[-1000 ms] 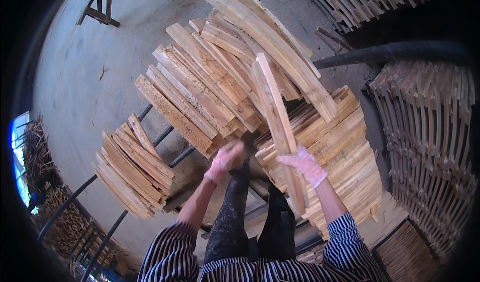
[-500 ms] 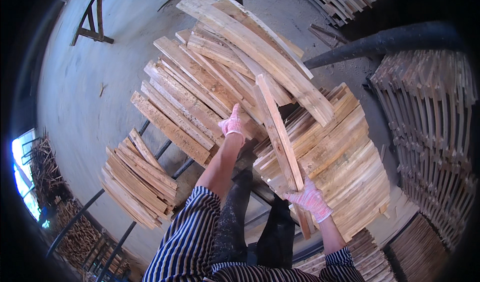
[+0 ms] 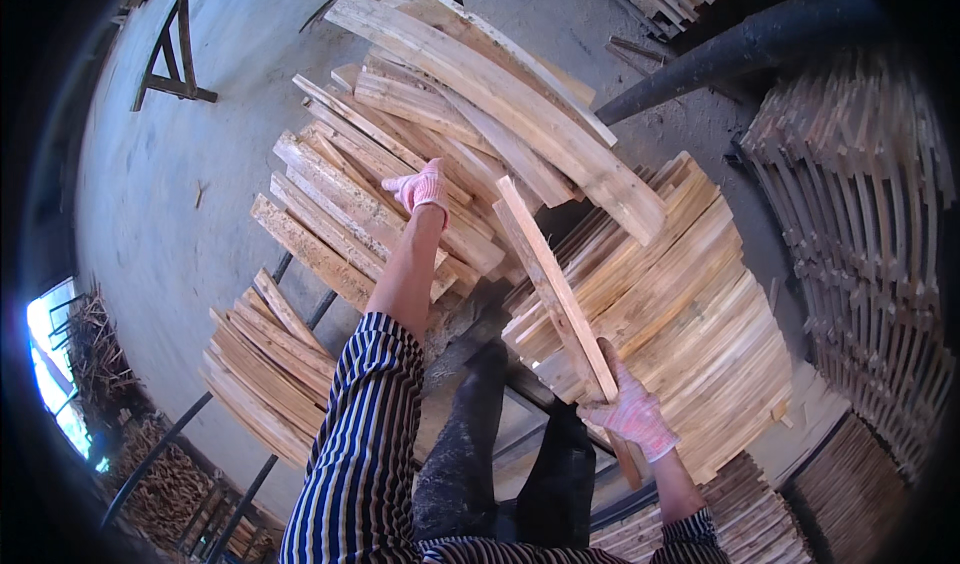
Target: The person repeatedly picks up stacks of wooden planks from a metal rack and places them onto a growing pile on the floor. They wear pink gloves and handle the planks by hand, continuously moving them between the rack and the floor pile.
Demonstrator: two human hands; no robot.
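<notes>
Both my hands wear pink-and-white knit gloves. My right hand (image 3: 635, 414) grips a long wooden board (image 3: 555, 289) near its lower end. That board slants up and away to the left, over the edge of a neat stack of pale boards (image 3: 690, 324). My left hand (image 3: 418, 186) reaches into a looser pile of boards (image 3: 335, 199) in the middle. Its fingers close around a narrow board (image 3: 350, 114) that shows its thin edge there; the glove covers part of the grip.
Long boards (image 3: 480, 74) lie crosswise atop the pile's far side. A smaller board bundle (image 3: 265, 354) rests on dark metal bars (image 3: 240, 504) at left. A thick black pipe (image 3: 730, 59) crosses at upper right. Tall slat stacks (image 3: 850, 234) stand at right, and a wooden trestle (image 3: 175, 74) at far left.
My left hand has moved up and left across the pile, and a board there now shows its narrow edge. My right hand and its board have shifted slightly down and right.
</notes>
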